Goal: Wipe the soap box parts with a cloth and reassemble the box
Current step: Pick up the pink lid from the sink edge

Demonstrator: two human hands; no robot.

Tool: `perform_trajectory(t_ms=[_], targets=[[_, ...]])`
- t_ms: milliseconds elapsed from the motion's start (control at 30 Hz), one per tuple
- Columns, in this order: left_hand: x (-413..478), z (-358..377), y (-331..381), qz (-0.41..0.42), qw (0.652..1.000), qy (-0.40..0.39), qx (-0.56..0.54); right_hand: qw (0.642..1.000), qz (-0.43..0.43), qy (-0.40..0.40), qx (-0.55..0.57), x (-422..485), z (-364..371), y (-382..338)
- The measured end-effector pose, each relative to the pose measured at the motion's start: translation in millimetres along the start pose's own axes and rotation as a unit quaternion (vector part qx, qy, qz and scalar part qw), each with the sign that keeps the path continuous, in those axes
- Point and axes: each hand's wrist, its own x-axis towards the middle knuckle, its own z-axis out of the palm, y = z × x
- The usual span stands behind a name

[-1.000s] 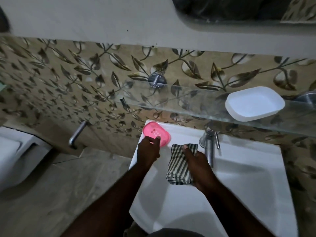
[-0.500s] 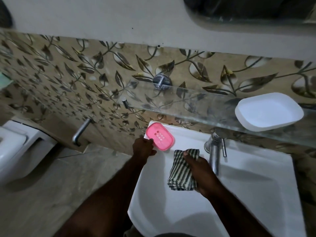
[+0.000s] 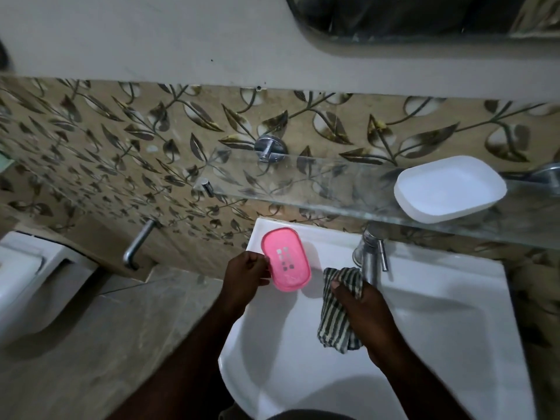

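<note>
Pink soap box part (image 3: 286, 258): oval, rimmed, small slots mid-face. Pinched at near-left edge by left hand (image 3: 247, 275), over back-left corner of white sink (image 3: 439, 328); resting or lifted, can't tell. White soap box part (image 3: 448, 187): hollow side up on glass shelf (image 3: 303, 183), right end, well apart from pink one. Striped cloth (image 3: 336, 313) bunched in right hand (image 3: 362, 310), fingers curled round it, just beside tap (image 3: 369, 256). Toilet (image 3: 30, 283) far left.

white dish (image 3: 448, 189) on glass shelf (image 3: 318, 183)

Pink tray (image 3: 286, 259): smooth plastic. My cloth (image 3: 338, 313): striped woven fabric. Tap (image 3: 370, 257): shiny metal. Shelf (image 3: 333, 189), upper right: clear glass. Sink (image 3: 439, 328): glossy.
</note>
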Motion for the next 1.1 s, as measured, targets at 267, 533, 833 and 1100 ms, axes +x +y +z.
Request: perform_trajectory(t_ms=[267,533,833,1100], targets=[[-44.6,2.0,17.7,-0.009,0.995,-0.098,-0.017,0.996,-0.035,-0.076,0.024,-14.8,-0.4,-5.9],[-64.6,-2.4,20.8,0.003,0.991,-0.123,-0.05,0.989,-0.029,-0.095,0.11,-34.0,-2.9,-3.8],[-71.1,19.5,17.6,-0.137,0.892,-0.257,-0.346,0.97,0.037,-0.152,0.186,-45.5,-9.5,-9.6],[-77.1,32.6,14.8,-0.177,0.817,-0.328,-0.44,0.983,-0.007,-0.159,0.09,-48.8,-17.5,-20.0]])
